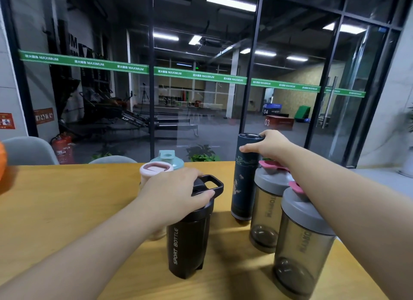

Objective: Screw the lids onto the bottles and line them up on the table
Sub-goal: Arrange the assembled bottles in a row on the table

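A black "SPORT BOTTLE" shaker point(187, 243) stands on the wooden table point(67, 210); my left hand point(176, 194) grips its black lid from above. My right hand point(268, 146) grips the top of a tall dark navy flask point(244, 179), which leans slightly. Two smoky grey shakers with grey lids and pink caps stand at the right, one nearer point(301, 250) and one behind it point(268, 210). Behind my left hand stand a pink-lidded bottle point(154, 168) and a teal-lidded bottle point(167, 157), both mostly hidden.
Two grey chair backs point(26, 151) rise beyond the table's far edge, in front of a glass wall point(201, 87). An orange object point(3, 163) shows at the left edge. The table's right edge runs close to the nearer grey shaker.
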The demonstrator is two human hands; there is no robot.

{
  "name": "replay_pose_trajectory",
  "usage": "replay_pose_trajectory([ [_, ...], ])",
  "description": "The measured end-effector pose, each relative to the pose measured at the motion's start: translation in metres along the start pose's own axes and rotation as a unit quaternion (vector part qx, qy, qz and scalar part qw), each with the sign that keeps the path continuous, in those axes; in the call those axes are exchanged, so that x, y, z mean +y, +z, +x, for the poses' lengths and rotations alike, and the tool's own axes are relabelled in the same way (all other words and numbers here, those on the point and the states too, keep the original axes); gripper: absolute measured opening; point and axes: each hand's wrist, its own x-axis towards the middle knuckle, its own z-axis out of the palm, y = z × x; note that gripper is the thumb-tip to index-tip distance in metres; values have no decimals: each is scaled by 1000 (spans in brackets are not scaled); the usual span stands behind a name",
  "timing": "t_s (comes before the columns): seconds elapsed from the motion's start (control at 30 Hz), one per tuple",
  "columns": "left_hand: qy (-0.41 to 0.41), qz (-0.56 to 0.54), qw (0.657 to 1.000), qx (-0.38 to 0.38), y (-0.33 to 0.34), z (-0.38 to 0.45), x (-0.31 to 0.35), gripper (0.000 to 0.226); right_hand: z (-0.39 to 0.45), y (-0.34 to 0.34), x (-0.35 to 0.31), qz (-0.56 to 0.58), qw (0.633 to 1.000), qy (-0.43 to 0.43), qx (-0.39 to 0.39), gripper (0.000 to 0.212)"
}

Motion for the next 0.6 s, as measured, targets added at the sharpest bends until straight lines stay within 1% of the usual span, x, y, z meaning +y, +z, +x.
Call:
replay_pose_trajectory([
  [0.23, 1, 8, 1000, -14, -1, 1, 1, 41, 3, 2, 2, -61, 998, 7, -32, 48],
  [0.43, -9, 30, 999, -25, 0, 2, -2, 45, 4, 2, 3, -77, 996, 14, -43, 47],
  [0.6, -5, 6, 1000, -17, -1, -1, -2, 43, 3, 1, 3, -86, 995, 14, -46, 45],
])
